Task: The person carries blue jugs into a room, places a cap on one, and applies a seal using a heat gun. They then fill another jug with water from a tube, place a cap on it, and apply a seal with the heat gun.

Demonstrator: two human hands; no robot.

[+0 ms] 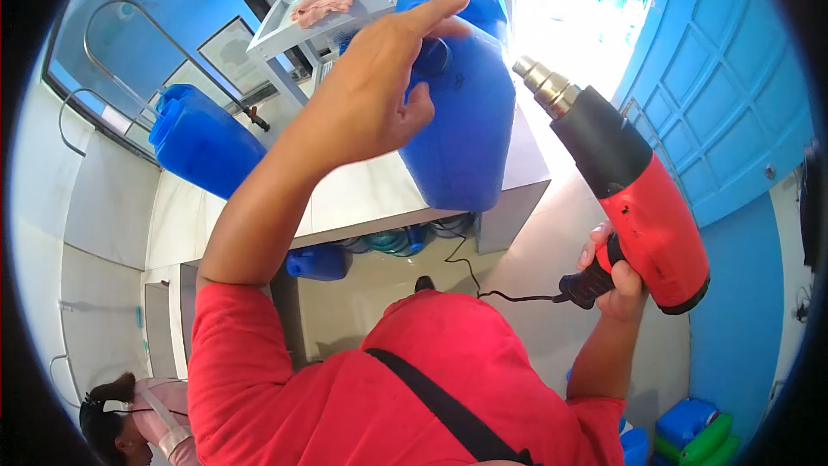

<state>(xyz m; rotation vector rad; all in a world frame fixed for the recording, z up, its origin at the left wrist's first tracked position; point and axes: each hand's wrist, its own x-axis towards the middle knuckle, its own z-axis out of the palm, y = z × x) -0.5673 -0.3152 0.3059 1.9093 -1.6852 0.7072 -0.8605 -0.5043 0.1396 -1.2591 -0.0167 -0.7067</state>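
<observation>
Head view shows your left hand (pixel 379 86) stretched forward, arm extended, fingers wrapped around the handle of the blue jerrycan (pixel 461 121), which stands on the grey table (pixel 362 198). Your right hand (pixel 617 280), lower and right of the jerrycan, is clenched on the grip of the red heat gun (pixel 638 198), nozzle aimed up toward the jerrycan. A second blue jerrycan (pixel 203 142) lies left of it on the table; a blue door (pixel 724 78) stands to the right.

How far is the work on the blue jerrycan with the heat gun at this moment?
Done: the blue jerrycan stands upright on the table, cap on. In hand: the left hand grips its handle; the right hand holds the heat gun, nozzle near the can, not touching. Left: a second jerrycan lies untouched.
</observation>
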